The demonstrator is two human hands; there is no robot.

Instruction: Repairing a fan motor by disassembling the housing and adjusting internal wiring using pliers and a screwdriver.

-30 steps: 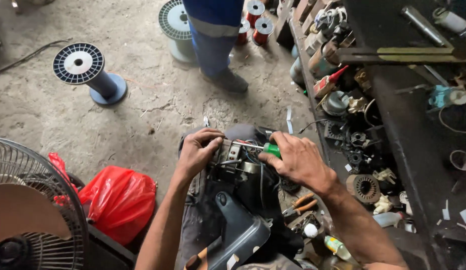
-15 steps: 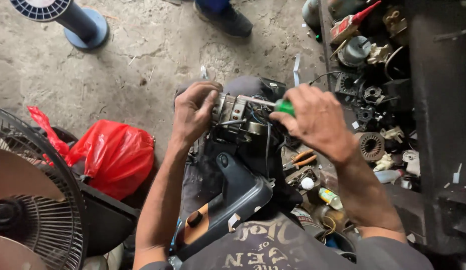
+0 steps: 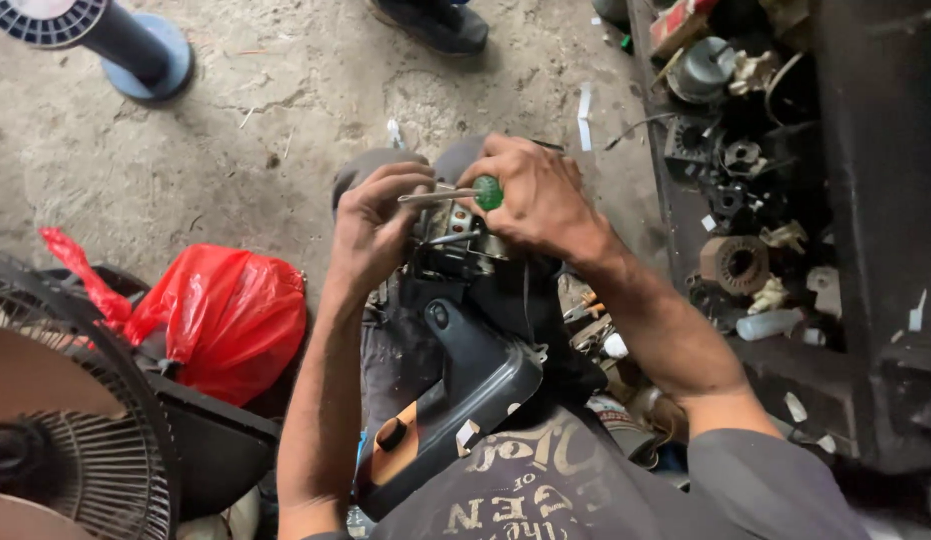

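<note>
My right hand (image 3: 536,195) is closed around a green-handled screwdriver (image 3: 456,194), whose metal shaft points left toward my left hand. My left hand (image 3: 378,222) grips the left side of a fan motor assembly (image 3: 456,250) that rests on my lap. Below the motor, a dark plastic fan housing (image 3: 466,385) with an orange knob runs toward my body. Both hands sit close together over the motor, and the screwdriver tip is hidden by my left fingers.
A red plastic bag (image 3: 221,315) lies on the left beside a fan guard (image 3: 56,430). A blue wire spool (image 3: 116,40) stands on the concrete floor at the top left. Another person's shoe (image 3: 431,20) is at the top. A dark shelf (image 3: 786,190) of motor parts fills the right.
The view has tilted down and closer. My hands have drawn together over the motor, and the screwdriver has shifted left toward my left hand.
</note>
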